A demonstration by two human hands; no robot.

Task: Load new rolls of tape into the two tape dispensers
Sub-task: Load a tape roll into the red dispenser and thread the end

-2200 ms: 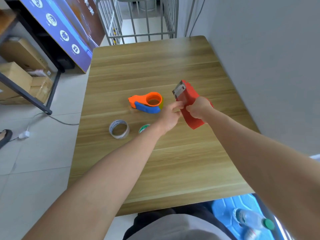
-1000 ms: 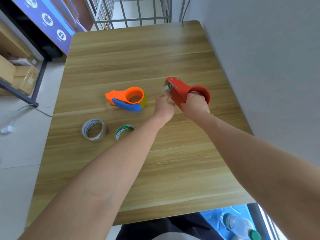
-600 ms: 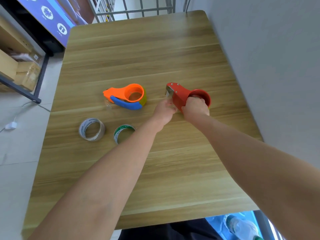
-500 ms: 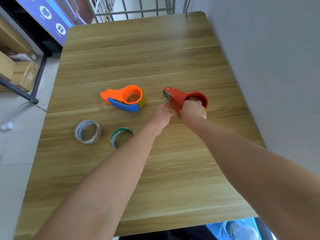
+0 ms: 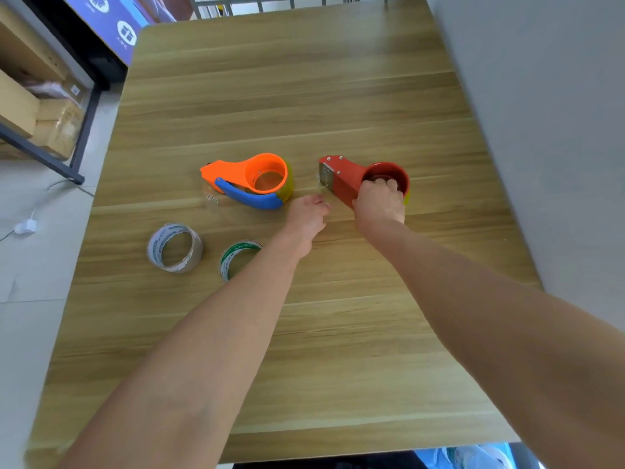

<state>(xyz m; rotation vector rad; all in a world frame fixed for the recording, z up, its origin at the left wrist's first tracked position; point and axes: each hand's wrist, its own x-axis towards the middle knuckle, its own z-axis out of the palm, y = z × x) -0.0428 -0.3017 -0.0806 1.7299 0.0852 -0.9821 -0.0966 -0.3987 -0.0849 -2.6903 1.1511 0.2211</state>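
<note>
A red tape dispenser [image 5: 348,179] lies on the wooden table [image 5: 304,96], metal cutter pointing left. My right hand [image 5: 380,201] grips its round end from the near side. My left hand [image 5: 309,218] hovers just left of it, fingers curled, holding nothing that I can see. An orange dispenser with a blue handle [image 5: 250,181] lies to the left, a yellowish roll inside it. Nearer the table's left edge sit two loose rolls: a white-printed tape roll [image 5: 174,247] and a green-printed tape roll [image 5: 236,258], partly hidden by my left forearm.
A grey wall runs along the table's right side. Off the left edge is tiled floor with a shelf of cardboard boxes [image 5: 30,106], a blue poster board [image 5: 115,25] and a white plug on a cable [image 5: 25,226]. A metal railing stands beyond the far edge.
The red dispenser went from held up in the air to lying on the table. My left hand let go of its cutter end and drew back to the left.
</note>
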